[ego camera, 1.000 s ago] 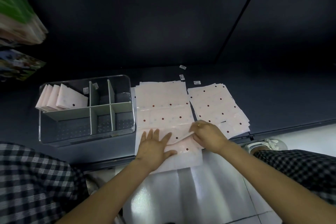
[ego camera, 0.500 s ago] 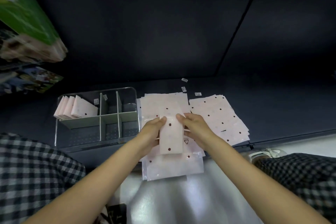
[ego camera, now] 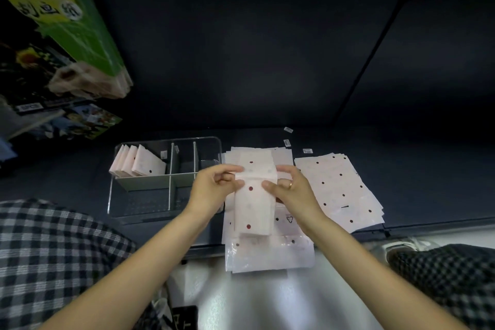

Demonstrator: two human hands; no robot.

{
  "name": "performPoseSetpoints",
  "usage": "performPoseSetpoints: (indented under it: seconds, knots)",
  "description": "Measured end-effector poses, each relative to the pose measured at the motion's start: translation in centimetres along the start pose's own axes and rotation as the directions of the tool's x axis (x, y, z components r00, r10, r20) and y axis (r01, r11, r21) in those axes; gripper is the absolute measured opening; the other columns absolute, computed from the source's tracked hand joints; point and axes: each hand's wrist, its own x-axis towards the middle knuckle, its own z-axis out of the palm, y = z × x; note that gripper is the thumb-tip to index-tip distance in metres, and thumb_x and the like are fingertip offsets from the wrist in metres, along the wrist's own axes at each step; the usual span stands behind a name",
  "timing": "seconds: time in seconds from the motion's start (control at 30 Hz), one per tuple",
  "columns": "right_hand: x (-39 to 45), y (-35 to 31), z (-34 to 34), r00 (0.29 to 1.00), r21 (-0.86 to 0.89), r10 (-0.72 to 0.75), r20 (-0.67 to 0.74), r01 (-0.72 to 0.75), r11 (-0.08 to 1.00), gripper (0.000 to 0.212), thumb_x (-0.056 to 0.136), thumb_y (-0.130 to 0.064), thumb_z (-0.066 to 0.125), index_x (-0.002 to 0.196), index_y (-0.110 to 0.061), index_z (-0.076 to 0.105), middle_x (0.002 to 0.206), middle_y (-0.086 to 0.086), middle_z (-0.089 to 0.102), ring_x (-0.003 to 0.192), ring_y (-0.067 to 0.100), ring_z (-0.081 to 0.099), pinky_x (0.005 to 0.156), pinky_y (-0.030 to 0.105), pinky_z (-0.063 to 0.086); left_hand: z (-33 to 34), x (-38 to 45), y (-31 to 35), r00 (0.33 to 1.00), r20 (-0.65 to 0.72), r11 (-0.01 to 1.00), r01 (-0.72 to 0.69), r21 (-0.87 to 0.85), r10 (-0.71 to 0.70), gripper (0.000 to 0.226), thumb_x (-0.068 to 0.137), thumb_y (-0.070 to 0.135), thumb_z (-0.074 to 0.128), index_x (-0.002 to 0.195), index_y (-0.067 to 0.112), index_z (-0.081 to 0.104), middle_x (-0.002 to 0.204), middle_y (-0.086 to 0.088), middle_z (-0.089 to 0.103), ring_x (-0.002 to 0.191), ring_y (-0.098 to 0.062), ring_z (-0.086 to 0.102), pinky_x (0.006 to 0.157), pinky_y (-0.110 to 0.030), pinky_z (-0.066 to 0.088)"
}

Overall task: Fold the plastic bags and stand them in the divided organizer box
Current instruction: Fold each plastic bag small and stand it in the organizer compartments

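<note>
Both hands, left (ego camera: 214,186) and right (ego camera: 288,187), pinched the folded bag strip (ego camera: 253,205) at mid-length; creasing squarely there should help it stand in the organizer box (ego camera: 166,178).

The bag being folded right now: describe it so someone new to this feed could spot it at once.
Start at the clear organizer box on the dark shelf; just to its right lies a flat stack of dotted bags. Above that stack, the left hand and right hand pinch the bag. Unlike its flat neighbours, it is a narrow folded strip, lifted off the stack.
</note>
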Motion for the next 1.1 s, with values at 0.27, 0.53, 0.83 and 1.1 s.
performPoseSetpoints:
  seconds: [0.27, 0.53, 0.83, 1.1]
  knots:
    - [-0.1, -0.6, 0.8, 0.964, -0.331, -0.261, -0.046, 0.232, 0.915, 0.01, 0.08, -0.014, 0.072, 0.079, -0.024, 0.072, 0.066, -0.01, 0.064, 0.063, 0.006, 0.057, 0.059, 0.008, 0.041, -0.7, 0.4, -0.3, 0.985, -0.087, 0.955, -0.121, 0.272, 0.149, 0.015, 0.075, 0.009, 0.077, 0.079, 0.022, 0.074, 0.071, 0.007, 0.066, 0.06, 0.003, 0.056, 0.061, -0.008, 0.047]
    - [1.5, -2.5, 2.0, 0.967, -0.204, -0.255, -0.021, 0.246, 0.947, 0.013, 0.08, -0.014, 0.071, 0.07, -0.021, 0.069, 0.08, -0.01, 0.065, 0.076, 0.005, 0.056, 0.068, 0.011, 0.043, -3.8, 1.9, 1.2, 0.982, 0.188, 0.971, -0.054, 0.231, 0.01, 0.02, 0.08, 0.013, 0.073, 0.098, 0.018, 0.066, 0.096, 0.004, 0.07, 0.088, -0.006, 0.066, 0.074, -0.02, 0.055]
    - [4.4, -4.3, 7.7, 0.907, -0.565, -0.238, 0.348, 0.406, 0.719, 0.004, 0.082, -0.025, 0.068, 0.084, -0.023, 0.065, 0.08, -0.011, 0.066, 0.075, 0.005, 0.06, 0.066, 0.023, 0.047, -11.6, 4.9, 0.6, 0.96, 0.272, 0.869, -0.073, 0.488, -0.072, 0.015, 0.079, 0.01, 0.074, 0.083, 0.023, 0.07, 0.081, 0.009, 0.073, 0.077, -0.008, 0.069, 0.069, -0.022, 0.056]
    - [10.4, -5.0, 17.1, 0.93, -0.653, -0.273, 0.245, 0.367, 0.662, 0.026, 0.084, -0.022, 0.06, 0.065, -0.028, 0.044, 0.063, -0.011, 0.054, 0.059, 0.007, 0.05, 0.051, 0.024, 0.033, -18.8, 8.2, -4.2, 0.982, -0.126, 0.331, 0.165, 0.929, -0.138, 0.036, 0.093, 0.041, 0.048, 0.129, 0.033, 0.049, 0.135, -0.005, 0.042, 0.122, -0.029, 0.036, 0.096, -0.04, 0.036]
